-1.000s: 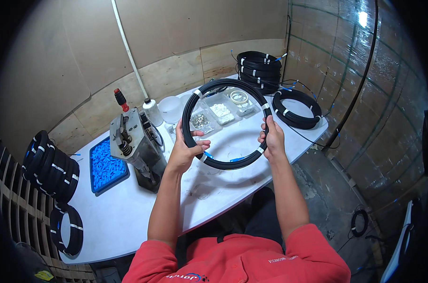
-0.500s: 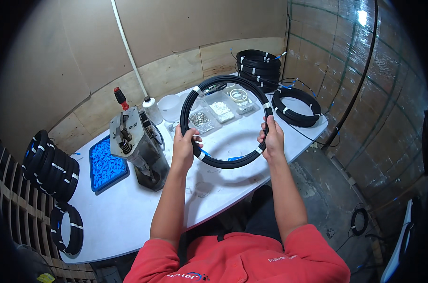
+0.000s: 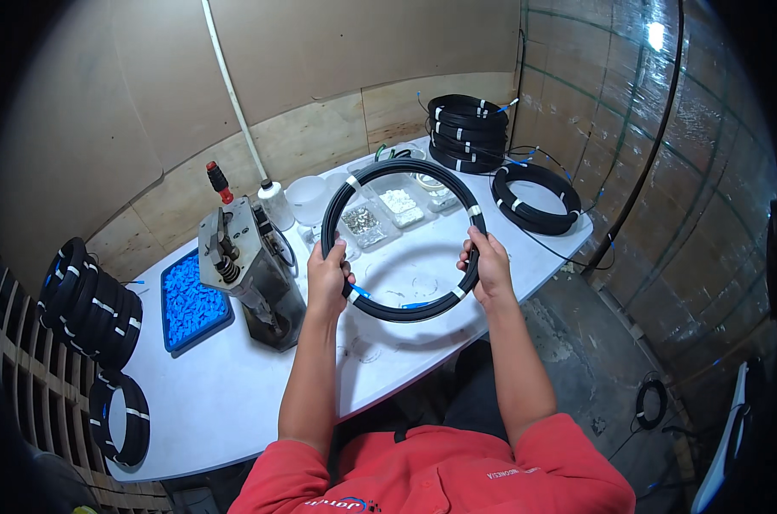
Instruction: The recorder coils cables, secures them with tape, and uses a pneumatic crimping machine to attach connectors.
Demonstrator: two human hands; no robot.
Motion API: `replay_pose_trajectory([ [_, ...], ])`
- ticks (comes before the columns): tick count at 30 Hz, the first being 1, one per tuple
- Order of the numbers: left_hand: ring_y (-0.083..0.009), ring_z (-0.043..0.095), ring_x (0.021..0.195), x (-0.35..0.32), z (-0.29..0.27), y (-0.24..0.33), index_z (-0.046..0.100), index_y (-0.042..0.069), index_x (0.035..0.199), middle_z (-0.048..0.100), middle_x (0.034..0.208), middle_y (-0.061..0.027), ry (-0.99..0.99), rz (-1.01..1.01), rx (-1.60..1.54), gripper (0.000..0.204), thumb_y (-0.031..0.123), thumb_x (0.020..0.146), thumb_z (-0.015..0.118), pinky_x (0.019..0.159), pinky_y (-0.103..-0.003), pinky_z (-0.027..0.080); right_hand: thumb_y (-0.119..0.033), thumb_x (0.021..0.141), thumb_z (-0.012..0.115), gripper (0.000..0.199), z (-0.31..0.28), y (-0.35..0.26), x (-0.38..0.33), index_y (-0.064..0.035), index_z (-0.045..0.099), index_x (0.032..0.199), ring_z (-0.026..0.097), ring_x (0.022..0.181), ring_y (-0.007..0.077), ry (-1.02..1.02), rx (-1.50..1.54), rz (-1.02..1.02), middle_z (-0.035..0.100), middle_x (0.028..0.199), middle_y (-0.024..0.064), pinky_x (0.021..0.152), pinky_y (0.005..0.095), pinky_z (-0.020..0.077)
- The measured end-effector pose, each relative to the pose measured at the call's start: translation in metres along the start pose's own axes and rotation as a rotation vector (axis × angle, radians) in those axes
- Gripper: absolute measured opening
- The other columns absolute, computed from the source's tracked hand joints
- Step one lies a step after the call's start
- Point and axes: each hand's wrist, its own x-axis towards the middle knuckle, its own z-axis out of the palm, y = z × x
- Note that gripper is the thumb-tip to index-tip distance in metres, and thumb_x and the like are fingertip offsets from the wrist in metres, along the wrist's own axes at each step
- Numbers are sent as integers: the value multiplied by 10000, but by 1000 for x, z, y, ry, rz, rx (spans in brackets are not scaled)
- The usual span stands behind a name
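I hold a black cable coil (image 3: 380, 176), bound with white tape bands, above the white table (image 3: 226, 385). My left hand (image 3: 328, 276) grips the coil's left side. My right hand (image 3: 486, 265) grips its right side. The coil is tilted up toward me, and through its ring I see small clear trays (image 3: 388, 210) of metal and white parts. Blue cable ends show at the coil's lower edge.
A metal press tool (image 3: 250, 270) with a red-handled lever stands left of my hands, beside a blue tray (image 3: 190, 304) of blue pieces. Stacked black coils (image 3: 467, 128) sit at the far right, one coil (image 3: 534, 199) lies flat, more coils (image 3: 89, 300) hang at left.
The coil has been lifted slightly and tilted more upright between both hands; my grip on each side stays the same.
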Motion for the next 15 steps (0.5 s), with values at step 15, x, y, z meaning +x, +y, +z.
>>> replay_pose_trajectory([
  [15, -63, 409, 441, 9, -8, 8, 540, 40, 1178, 426, 625, 33, -81, 188, -72, 274, 91, 915, 594, 385, -240, 373, -197, 969, 615, 120, 13, 11, -12, -112, 530, 969, 421, 540, 55, -15, -37, -158, 449, 690, -40, 471, 228, 373],
])
